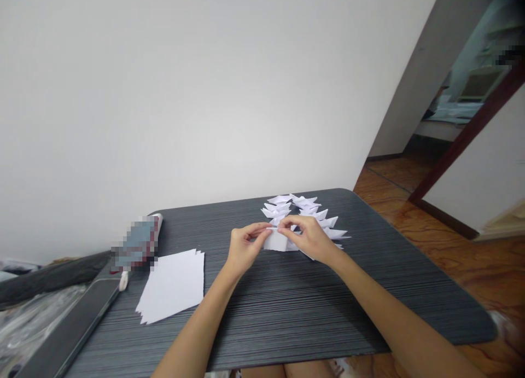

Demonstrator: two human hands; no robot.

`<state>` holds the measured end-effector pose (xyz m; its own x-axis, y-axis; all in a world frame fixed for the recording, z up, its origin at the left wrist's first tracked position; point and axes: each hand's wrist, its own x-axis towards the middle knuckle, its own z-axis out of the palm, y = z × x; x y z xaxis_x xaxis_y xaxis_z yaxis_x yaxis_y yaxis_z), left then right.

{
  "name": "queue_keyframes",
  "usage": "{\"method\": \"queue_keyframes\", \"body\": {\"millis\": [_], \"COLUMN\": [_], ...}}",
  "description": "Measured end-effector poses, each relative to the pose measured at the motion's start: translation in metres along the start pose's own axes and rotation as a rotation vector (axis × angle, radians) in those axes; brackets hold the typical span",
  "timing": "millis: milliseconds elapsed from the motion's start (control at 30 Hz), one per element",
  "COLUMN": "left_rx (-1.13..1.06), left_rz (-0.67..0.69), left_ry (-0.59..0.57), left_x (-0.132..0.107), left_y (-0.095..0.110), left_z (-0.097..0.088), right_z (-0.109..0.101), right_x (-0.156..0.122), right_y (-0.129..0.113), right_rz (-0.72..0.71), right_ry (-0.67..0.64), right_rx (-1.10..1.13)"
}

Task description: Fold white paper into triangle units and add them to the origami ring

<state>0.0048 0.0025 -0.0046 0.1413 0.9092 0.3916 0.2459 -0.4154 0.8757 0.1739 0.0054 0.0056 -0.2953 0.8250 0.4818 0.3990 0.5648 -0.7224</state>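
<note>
My left hand (245, 248) and my right hand (308, 236) meet above the middle of a dark striped table (295, 307). Both pinch a small white folded piece of paper (275, 240) between fingertips, left hand at its left edge, right hand at its top right. Just behind the hands lies a cluster of several white folded paper pieces (301, 209) with pointed tips. A stack of flat white paper sheets (174, 284) rests on the table to the left of my left forearm.
A blurred-out object (137, 245) sits at the table's back left, beside a dark flat device (69, 329) along the left edge. A white wall stands behind the table. Wooden floor (459, 241) and a doorway lie to the right.
</note>
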Motion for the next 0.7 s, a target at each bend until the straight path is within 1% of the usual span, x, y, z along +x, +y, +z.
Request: {"method": "queue_keyframes", "body": {"millis": [167,233,300,367,433,467,633,700], "left_rx": [-0.002,0.000,0.000,-0.009,-0.027,-0.036,-0.073,-0.087], "left_rz": [0.013,0.013,0.006,-0.014,-0.039,-0.049,-0.087,-0.102], "left_ry": [-0.004,-0.001,0.022,0.059,0.086,0.092,0.149,0.171], "left_x": [0.000,0.000,0.000,0.001,0.001,0.001,0.001,0.001], "left_y": [0.000,0.000,0.000,0.000,0.000,0.000,0.002,0.003], "left_z": [0.000,-0.001,-0.002,-0.003,-0.003,-0.003,0.001,0.004], "right_z": [0.001,0.002,0.003,0.004,0.005,0.006,0.013,0.015], "right_x": [0.001,0.001,0.002,0.003,0.005,0.005,0.007,0.008], "right_y": [0.001,0.002,0.004,0.006,0.009,0.009,0.009,0.010], "right_rz": [0.004,0.027,0.093,0.196,0.283,0.313,0.450,0.477], "right_ry": [-0.002,0.005,-0.002,-0.033,-0.068,-0.065,0.087,0.118], "right_rx": [0.016,0.079,0.189,0.297,0.370,0.400,0.532,0.557]}}
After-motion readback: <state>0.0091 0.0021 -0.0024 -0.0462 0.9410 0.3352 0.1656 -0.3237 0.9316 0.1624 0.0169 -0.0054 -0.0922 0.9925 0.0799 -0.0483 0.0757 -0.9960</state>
